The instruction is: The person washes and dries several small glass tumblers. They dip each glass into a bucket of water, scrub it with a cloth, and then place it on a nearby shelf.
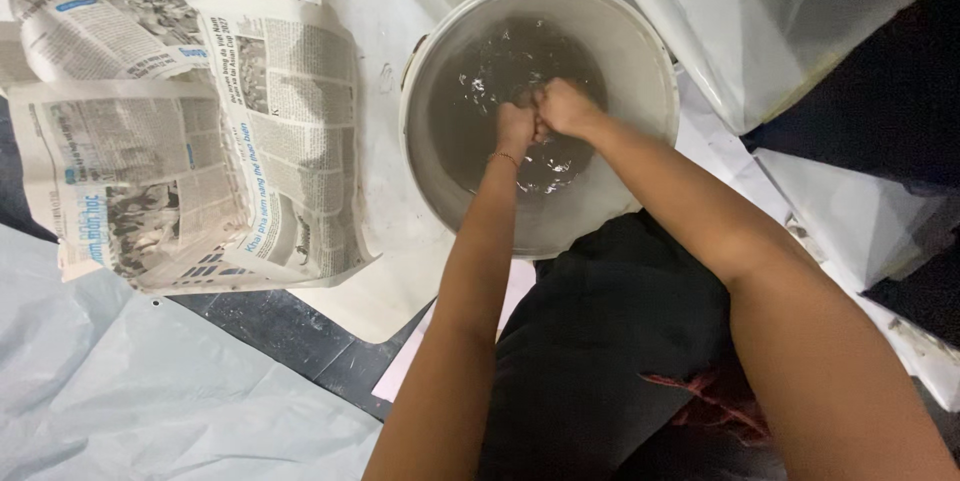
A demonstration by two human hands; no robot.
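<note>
Both hands, left hand [515, 127] and right hand [563, 107], fisted (touching) on dark wet mass [520, 76] inside bucket [640, 61].

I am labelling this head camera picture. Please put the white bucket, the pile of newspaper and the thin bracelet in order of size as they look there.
1. Pile of newspaper and white bucket: they look alike in size, so I do not rank them.
2. Thin bracelet on the left wrist: clearly the smallest.
</note>
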